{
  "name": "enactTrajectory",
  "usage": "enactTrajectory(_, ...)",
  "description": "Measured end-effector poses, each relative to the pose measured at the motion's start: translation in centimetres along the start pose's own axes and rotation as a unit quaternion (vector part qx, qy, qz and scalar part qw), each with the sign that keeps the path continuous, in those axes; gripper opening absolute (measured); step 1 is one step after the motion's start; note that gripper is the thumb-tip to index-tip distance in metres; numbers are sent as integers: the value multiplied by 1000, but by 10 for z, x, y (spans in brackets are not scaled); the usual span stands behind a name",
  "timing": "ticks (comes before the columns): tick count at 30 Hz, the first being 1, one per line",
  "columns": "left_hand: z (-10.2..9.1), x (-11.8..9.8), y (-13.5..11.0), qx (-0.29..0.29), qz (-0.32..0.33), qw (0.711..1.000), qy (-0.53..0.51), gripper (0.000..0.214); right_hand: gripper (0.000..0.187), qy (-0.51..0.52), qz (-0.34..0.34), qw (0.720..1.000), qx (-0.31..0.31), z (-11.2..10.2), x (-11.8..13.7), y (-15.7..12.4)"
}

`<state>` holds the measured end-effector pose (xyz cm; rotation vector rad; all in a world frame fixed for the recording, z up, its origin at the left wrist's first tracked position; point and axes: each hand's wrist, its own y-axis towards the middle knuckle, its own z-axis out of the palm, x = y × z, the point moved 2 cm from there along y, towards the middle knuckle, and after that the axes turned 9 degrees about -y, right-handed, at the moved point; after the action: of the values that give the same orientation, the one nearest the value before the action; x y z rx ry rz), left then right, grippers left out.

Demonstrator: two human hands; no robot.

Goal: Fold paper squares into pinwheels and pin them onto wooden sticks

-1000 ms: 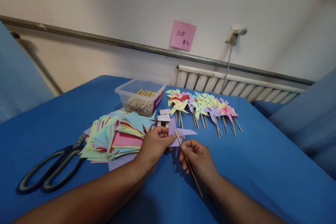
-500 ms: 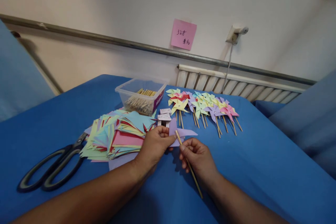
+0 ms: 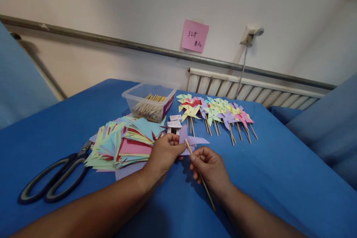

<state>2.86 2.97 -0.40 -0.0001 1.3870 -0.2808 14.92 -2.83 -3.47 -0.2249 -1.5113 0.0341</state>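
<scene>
Between my hands is a purple paper pinwheel point(image 3: 195, 140), its blades folded and pointing up and to the right. My left hand point(image 3: 165, 153) pinches it from the left side, thumb on top. My right hand point(image 3: 209, 165) grips a thin wooden stick point(image 3: 205, 189) near its upper part. The stick's top end lies against the pinwheel by my left thumb, and its lower end slants toward me. Whether a pin joins the two is hidden. Just beyond my left hand are small white boxes point(image 3: 174, 123).
A pile of coloured paper point(image 3: 122, 143) lies left of my hands, with large scissors point(image 3: 55, 178) beside it. Behind stands a clear plastic box point(image 3: 139, 100) of sticks. Several pinwheels on sticks point(image 3: 214, 113) lie at the back right of the blue-covered table point(image 3: 279, 178).
Almost nothing differs. The stick's top end and my right hand have shifted very slightly to the left against the purple pinwheel.
</scene>
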Motion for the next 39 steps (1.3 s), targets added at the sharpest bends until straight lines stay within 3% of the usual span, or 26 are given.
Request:
enactTrajectory(15,-1,1,0,5,1,1000,3,23,38,17,-11,1000,21,0,5,-2)
enactTrajectory(24,0,-2,-1,-2,-20,1000,-15,26,30,17,-20,1000,5,-2,0,0)
enactTrajectory(39,-2,-1,2,-13,-18,999,-23,27,35,4,-6,1000,-6,-3,1,1)
